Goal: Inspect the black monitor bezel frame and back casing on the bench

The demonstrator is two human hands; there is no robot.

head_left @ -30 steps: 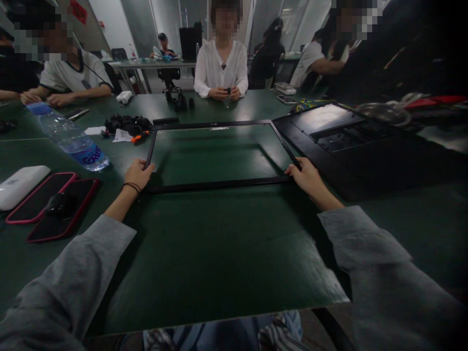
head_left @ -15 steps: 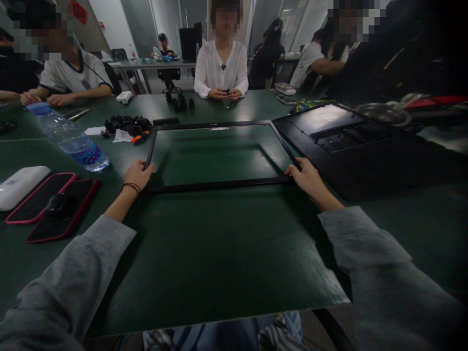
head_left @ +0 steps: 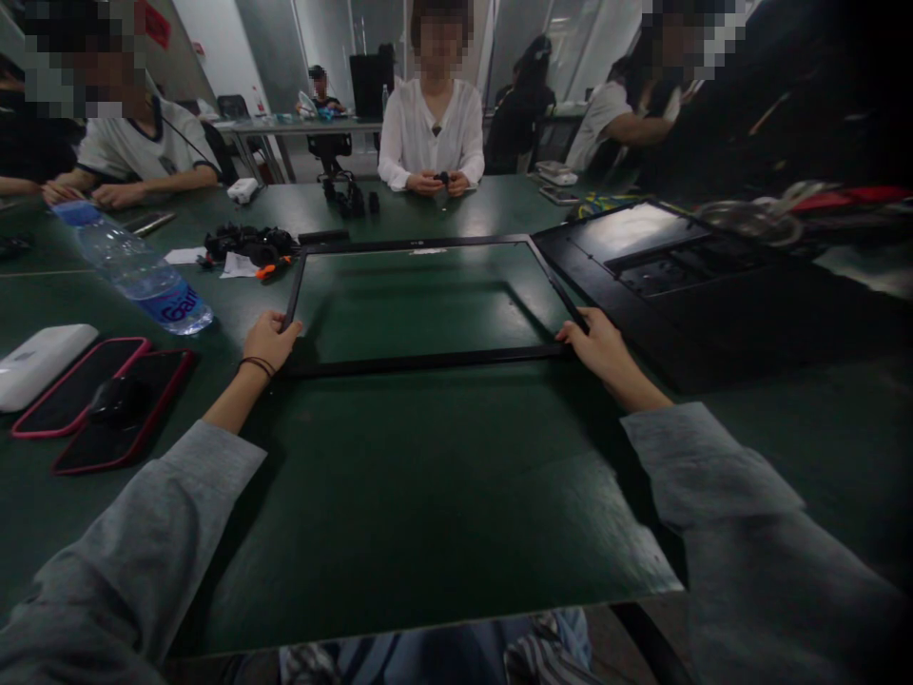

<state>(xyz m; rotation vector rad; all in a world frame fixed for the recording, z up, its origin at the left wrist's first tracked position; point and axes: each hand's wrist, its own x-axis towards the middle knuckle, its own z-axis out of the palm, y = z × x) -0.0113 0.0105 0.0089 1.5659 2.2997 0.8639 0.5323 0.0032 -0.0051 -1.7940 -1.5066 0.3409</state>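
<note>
A thin black rectangular frame (head_left: 428, 362) lies flat on the green table (head_left: 428, 495) in front of me, and the table shows through its opening. My left hand (head_left: 267, 340) grips the frame's near left corner, fingers curled on the edge. My right hand (head_left: 595, 344) holds the near right corner the same way. Both my arms wear grey sleeves.
A black monitor back panel (head_left: 677, 276) lies right of the frame. At left are a water bottle (head_left: 135, 271), two red-cased phones (head_left: 100, 395) and a white case (head_left: 39, 362). Small black parts (head_left: 246, 243) sit beyond the frame. Several people sit round the table.
</note>
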